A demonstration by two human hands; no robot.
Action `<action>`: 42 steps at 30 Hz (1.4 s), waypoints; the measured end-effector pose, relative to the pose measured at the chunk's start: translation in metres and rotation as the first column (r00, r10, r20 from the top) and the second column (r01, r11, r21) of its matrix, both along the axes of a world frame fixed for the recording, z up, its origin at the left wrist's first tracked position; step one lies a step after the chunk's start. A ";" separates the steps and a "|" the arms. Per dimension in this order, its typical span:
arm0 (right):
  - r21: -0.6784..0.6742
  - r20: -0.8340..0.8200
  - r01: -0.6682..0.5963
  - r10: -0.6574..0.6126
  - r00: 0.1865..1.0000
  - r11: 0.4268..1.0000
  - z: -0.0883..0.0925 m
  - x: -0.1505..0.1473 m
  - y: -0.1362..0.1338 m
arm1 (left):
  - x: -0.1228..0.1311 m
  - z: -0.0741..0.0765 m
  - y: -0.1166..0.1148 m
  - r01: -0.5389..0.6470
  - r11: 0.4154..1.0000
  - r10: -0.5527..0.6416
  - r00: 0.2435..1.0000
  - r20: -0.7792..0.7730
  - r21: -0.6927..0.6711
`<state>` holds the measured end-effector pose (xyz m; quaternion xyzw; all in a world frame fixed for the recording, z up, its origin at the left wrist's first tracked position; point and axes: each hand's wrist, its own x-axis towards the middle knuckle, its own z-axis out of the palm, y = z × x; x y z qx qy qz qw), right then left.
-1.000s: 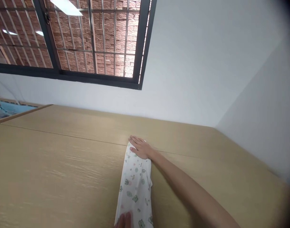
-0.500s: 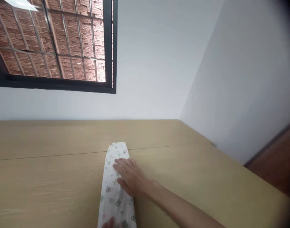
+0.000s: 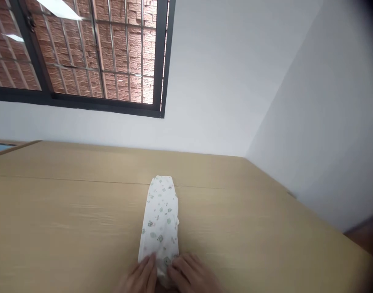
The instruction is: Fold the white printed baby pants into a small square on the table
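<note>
A long, narrow folded white cloth (image 3: 161,211) with small green and grey prints lies on the wooden tabletop, stretching away from me. Its right edge is a little uneven. At its near end, my left hand (image 3: 140,274) grips the left corner, fingers bent together. My right hand (image 3: 191,273) holds the right corner, its fingers curled over the fabric. Between the two hands the near end of the cloth looks slightly lifted. Both thumbs are mostly hidden, and the wrists lie below the picture.
The light wooden tabletop (image 3: 82,211) has a seam running across it near the far side. Behind it stands a white wall (image 3: 211,81) with a dark-framed, barred window (image 3: 97,53). Another wall meets the table's right side. Something blue (image 3: 1,147) shows beyond the far left edge.
My right hand has drawn back from the middle of the cloth to its near right corner. My left hand has come further into view at the left corner. The view has shifted left.
</note>
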<state>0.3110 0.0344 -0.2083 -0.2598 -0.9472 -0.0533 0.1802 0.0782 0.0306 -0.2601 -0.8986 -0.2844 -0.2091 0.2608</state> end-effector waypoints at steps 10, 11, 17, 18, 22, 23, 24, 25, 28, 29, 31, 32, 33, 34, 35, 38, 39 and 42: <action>-0.069 0.083 0.067 -0.061 0.995 0.995 0.032 -0.022 -0.043 | -0.006 0.044 -0.049 0.030 0.841 0.157 0.942 0.297 -0.540; -0.133 0.013 0.087 -0.086 0.996 0.987 0.034 -0.024 -0.051 | -0.006 0.039 -0.055 0.068 0.832 0.174 0.910 0.376 -0.551; -0.333 -0.318 0.091 -0.203 0.926 0.939 0.022 -0.015 -0.090 | -0.004 0.023 -0.090 0.230 0.788 0.218 0.764 0.607 -0.571; -0.328 -0.358 0.084 -0.206 0.911 0.941 0.017 -0.011 -0.091 | -0.004 0.025 -0.095 0.255 0.783 0.204 0.756 0.622 -0.567; -0.394 -0.507 0.020 -0.235 0.829 0.919 0.002 -0.001 -0.087 | -0.003 0.042 -0.104 0.304 0.780 0.150 0.757 0.636 -0.547; -0.410 -0.539 0.002 -0.244 0.806 0.912 0.001 -0.001 -0.085 | -0.003 0.047 -0.104 0.310 0.774 0.140 0.765 0.628 -0.551; -0.416 -0.569 -0.011 -0.251 0.783 0.909 0.001 -0.001 -0.084 | -0.004 0.050 -0.103 0.317 0.769 0.128 0.774 0.619 -0.556; -0.413 -0.593 -0.019 -0.253 0.764 0.911 0.001 -0.002 -0.083 | -0.004 0.052 -0.102 0.324 0.765 0.115 0.782 0.613 -0.557; -0.382 -0.622 -0.014 -0.245 0.744 0.924 0.003 -0.004 -0.084 | -0.003 0.056 -0.097 0.349 0.766 0.080 0.782 0.618 -0.540; -0.371 -0.620 -0.013 -0.237 0.748 0.929 0.003 -0.004 -0.085 | -0.002 0.057 -0.096 0.358 0.765 0.071 0.780 0.622 -0.536; -0.354 -0.620 -0.016 -0.222 0.753 0.935 0.003 -0.003 -0.088 | -0.001 0.059 -0.095 0.370 0.762 0.062 0.774 0.630 -0.531; -0.348 -0.627 -0.022 -0.215 0.748 0.937 0.003 -0.003 -0.089 | -0.001 0.060 -0.095 0.375 0.762 0.058 0.772 0.633 -0.528; -0.344 -0.640 -0.030 -0.211 0.739 0.939 0.003 -0.002 -0.089 | -0.001 0.060 -0.094 0.378 0.763 0.055 0.770 0.636 -0.524; -0.343 -0.655 -0.043 -0.206 0.727 0.939 0.004 -0.002 -0.089 | -0.001 0.061 -0.093 0.380 0.767 0.052 0.766 0.640 -0.517; -0.342 -0.672 -0.057 -0.202 0.713 0.938 0.004 -0.001 -0.089 | -0.001 0.060 -0.091 0.382 0.771 0.050 0.762 0.646 -0.510; -0.339 -0.712 -0.082 -0.199 0.673 0.937 0.007 0.000 -0.088 | -0.004 0.054 -0.085 0.386 0.779 0.055 0.743 0.667 -0.494; -0.348 -0.716 -0.083 -0.207 0.667 0.934 0.008 0.000 -0.089 | -0.005 0.051 -0.084 0.391 0.776 0.062 0.734 0.677 -0.495; -0.399 -0.701 -0.069 -0.256 0.666 0.914 0.012 0.001 -0.098 | -0.008 0.044 -0.088 0.414 0.746 0.114 0.691 0.713 -0.521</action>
